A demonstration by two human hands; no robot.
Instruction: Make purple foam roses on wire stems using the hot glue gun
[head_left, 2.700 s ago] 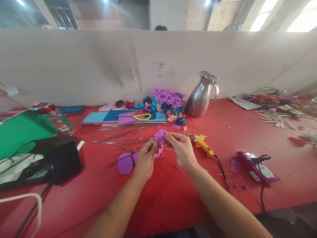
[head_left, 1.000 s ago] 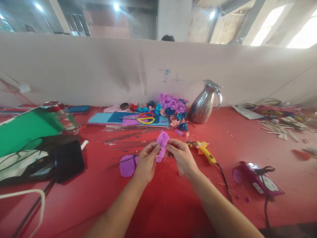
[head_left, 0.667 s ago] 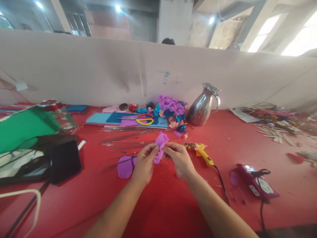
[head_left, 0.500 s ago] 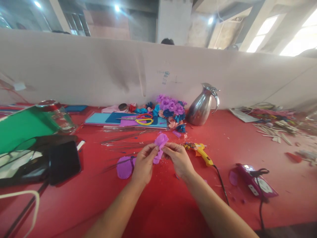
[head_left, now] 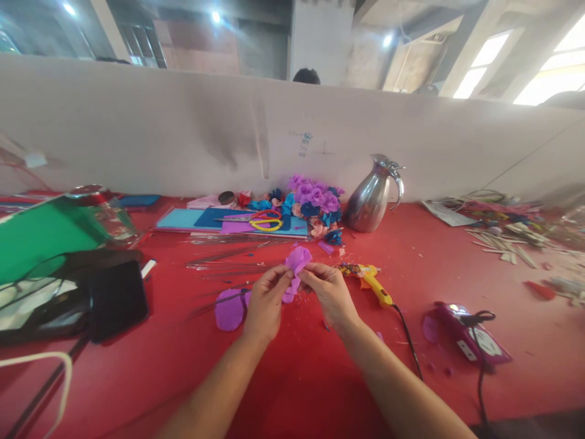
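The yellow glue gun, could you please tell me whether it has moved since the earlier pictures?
No, the yellow glue gun keeps its place in front of the silver jug; both shift together as the view moves.

Over there, one head-worn camera faces forward and down, close above the red table [head_left: 292,381], its view reaching beyond the pale partition [head_left: 159,134].
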